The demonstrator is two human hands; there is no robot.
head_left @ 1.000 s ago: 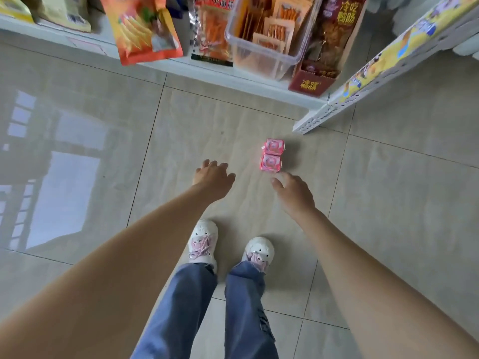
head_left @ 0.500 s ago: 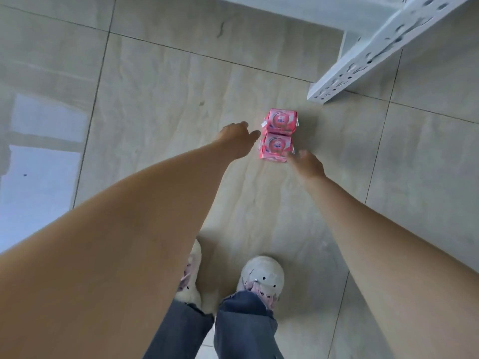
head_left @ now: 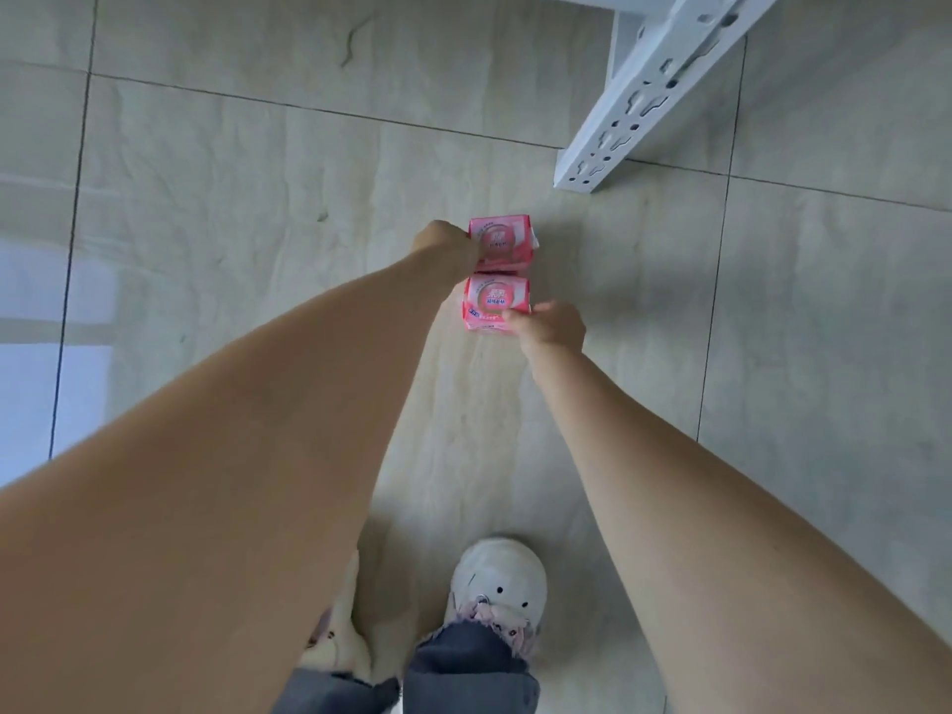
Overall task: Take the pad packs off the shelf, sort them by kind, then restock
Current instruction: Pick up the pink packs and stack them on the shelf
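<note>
Two pink pad packs lie on the tiled floor, one behind the other. My left hand (head_left: 447, 245) is closed around the left side of the far pack (head_left: 507, 243). My right hand (head_left: 552, 329) grips the right front corner of the near pack (head_left: 495, 301). Both packs look alike: pink wrapping with a round white and pink label. My fingertips are hidden behind the packs.
The white perforated foot of the shelf upright (head_left: 649, 90) stands on the floor to the back right of the packs. My two white shoes (head_left: 498, 584) and jean hems are directly below me. Pale glossy floor tiles (head_left: 257, 198) surround the packs.
The camera has tilted further down, so the stocked shelf is out of view. Both hands have reached forward and closed on the two packs.
</note>
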